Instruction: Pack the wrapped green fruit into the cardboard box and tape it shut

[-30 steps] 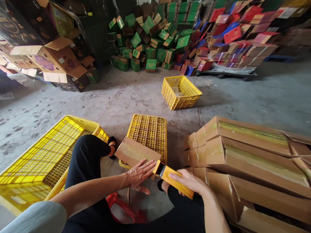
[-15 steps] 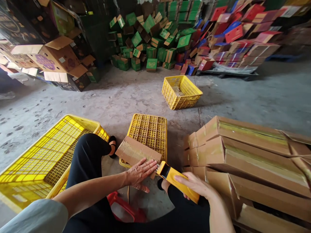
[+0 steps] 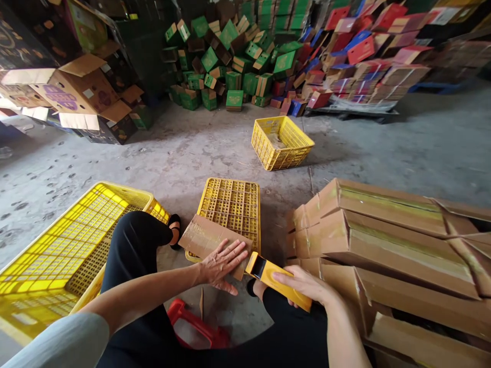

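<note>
My left hand [image 3: 223,259] lies flat on a piece of brown cardboard [image 3: 203,235], its fingers stretched out and slightly apart. The cardboard rests on the base of an upturned yellow plastic crate [image 3: 230,204] between my legs. A yellow hand tool [image 3: 282,281] with a dark opening near its front end is gripped in my right hand [image 3: 303,283]; its exact kind is unclear. The tool's front end is at the cardboard's right edge, close to my left fingertips. Whether it touches the cardboard, I cannot tell.
A large yellow crate [image 3: 95,230] lies at my left. Long brown cartons [image 3: 391,240] are stacked at my right. On the floor below sits a red plastic object [image 3: 199,327]. Another yellow crate [image 3: 282,143] stands ahead, before piled green boxes [image 3: 233,99] and red boxes [image 3: 360,49].
The view has shifted slightly. The tool's front end has drawn a little away from my left fingertips, and its thin tip no longer shows. My left hand stays flat on the cardboard.
</note>
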A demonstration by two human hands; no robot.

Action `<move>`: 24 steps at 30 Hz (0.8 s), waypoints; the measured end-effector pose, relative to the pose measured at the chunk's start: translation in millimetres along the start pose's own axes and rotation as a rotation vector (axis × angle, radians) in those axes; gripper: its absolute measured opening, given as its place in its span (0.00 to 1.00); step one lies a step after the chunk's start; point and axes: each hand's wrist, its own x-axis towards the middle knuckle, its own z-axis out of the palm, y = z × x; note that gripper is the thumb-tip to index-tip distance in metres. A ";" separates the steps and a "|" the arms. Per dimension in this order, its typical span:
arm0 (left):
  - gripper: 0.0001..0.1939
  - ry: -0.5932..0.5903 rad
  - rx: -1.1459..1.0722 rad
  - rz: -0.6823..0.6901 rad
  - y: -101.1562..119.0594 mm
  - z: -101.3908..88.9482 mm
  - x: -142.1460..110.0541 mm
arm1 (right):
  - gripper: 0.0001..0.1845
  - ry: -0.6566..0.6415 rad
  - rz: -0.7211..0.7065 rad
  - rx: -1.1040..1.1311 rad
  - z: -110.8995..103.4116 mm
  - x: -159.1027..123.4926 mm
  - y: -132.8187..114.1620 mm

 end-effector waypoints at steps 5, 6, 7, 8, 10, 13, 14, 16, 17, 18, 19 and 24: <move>0.65 -0.028 0.028 -0.001 -3.8 3.1 5.6 | 0.44 0.004 -0.001 0.038 0.2 0.2 3.3; 0.65 -0.033 0.028 -0.007 -4.1 3.9 5.3 | 0.43 -0.001 -0.004 0.044 0.4 -0.2 4.1; 0.65 -0.038 0.027 -0.011 -4.4 4.6 4.8 | 0.43 -0.012 -0.007 0.050 0.6 -0.9 4.7; 0.65 -0.044 0.025 -0.013 -4.6 5.1 4.2 | 0.43 -0.022 -0.008 0.056 0.7 -1.9 5.0; 0.65 -0.051 0.022 -0.013 -5.1 5.8 3.5 | 0.43 -0.034 -0.003 0.070 0.5 -4.6 4.8; 0.65 -0.063 0.018 -0.016 -5.6 6.6 3.6 | 0.42 -0.047 0.005 0.083 -0.7 -8.9 3.5; 0.64 -0.067 0.014 -0.017 -5.8 6.9 3.9 | 0.41 -0.051 0.009 0.081 -1.1 -9.8 3.4; 0.65 -0.069 0.003 -0.019 -6.2 7.6 4.0 | 0.41 -0.039 0.016 0.074 -1.6 -10.4 4.1; 0.65 -0.066 -0.005 -0.019 -6.6 7.8 3.8 | 0.41 -0.023 0.017 0.069 -1.6 -10.1 5.0; 0.66 -0.061 -0.013 -0.016 -7.1 7.8 3.1 | 0.41 -0.008 0.018 0.061 -1.5 -9.4 6.0; 0.66 -0.054 -0.020 -0.009 -7.8 7.5 2.1 | 0.42 0.002 0.018 0.052 -1.3 -8.4 7.2; 0.59 -0.077 -0.041 0.122 -12.0 2.2 -4.2 | 0.42 0.016 0.020 0.002 -1.1 -3.1 10.7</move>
